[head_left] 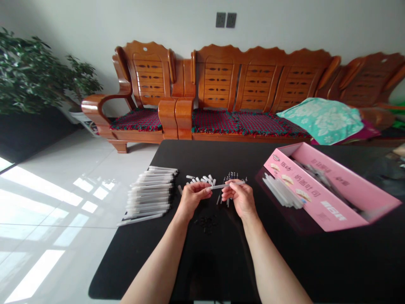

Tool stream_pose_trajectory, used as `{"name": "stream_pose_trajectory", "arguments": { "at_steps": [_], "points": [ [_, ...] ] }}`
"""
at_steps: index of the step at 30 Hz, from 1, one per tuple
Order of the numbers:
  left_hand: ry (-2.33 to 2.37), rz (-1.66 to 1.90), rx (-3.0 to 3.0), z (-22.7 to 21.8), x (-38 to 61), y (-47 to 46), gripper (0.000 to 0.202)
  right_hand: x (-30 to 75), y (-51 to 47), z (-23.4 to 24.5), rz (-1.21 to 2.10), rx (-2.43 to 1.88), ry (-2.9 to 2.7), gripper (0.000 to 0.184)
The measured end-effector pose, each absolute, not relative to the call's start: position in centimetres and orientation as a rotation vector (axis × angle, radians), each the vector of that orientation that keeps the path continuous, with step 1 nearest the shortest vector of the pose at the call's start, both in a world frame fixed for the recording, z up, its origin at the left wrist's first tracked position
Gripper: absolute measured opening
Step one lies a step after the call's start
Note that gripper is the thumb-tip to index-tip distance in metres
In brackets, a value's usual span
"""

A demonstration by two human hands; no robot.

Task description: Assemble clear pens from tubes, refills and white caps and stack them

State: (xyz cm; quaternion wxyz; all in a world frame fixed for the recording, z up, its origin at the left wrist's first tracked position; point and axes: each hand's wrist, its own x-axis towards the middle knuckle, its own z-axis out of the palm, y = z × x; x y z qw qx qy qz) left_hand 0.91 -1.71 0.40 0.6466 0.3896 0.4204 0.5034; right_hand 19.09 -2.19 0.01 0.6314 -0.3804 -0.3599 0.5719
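- Head view, well to the left of both grips: a stack of white pens lies in rows on the black worktop, near its left edge.
- Just beyond the left grip: a small heap of white caps.
- Left hand: its grip is narrow, with the fingertips pinched on the left end of a pale pen barrel.
- Between the two grips: the pen barrel runs nearly level, held above the worktop. Below it and nearer the person lie small black parts, too small to make out.
- Right hand: this grip is narrow too, with thumb and fingers closed on the right end of the pen barrel.
- Just beyond the right grip: thin dark-tipped refills lie on the worktop.
- Right of the right grip: a bundle of clear tubes lies against the near wall of an open pink carton.
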Motion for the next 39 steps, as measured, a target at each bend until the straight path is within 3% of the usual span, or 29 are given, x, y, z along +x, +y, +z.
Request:
{"name": "stream_pose_trajectory", "arguments": {
  "at_steps": [20, 28, 39],
  "points": [
    [1.170, 1.209, 1.300, 0.7, 3.1, -3.2, 0.019, 20.0, -2.2, 0.1, 1.478, -0.874, -0.717, 0.019],
    [1.196, 1.088, 1.440, 1.0, 2.1, -2.7, 0.023, 19.5, -2.0, -0.6, 1.453, -0.862, -0.692, 0.020],
    [1.585, 0.965, 2.087, 4.1, -4.0, -3.4, 0.020, 20.3, -2.1, -0.1, 1.418, -0.853, -0.730, 0.036]
  ]
}}
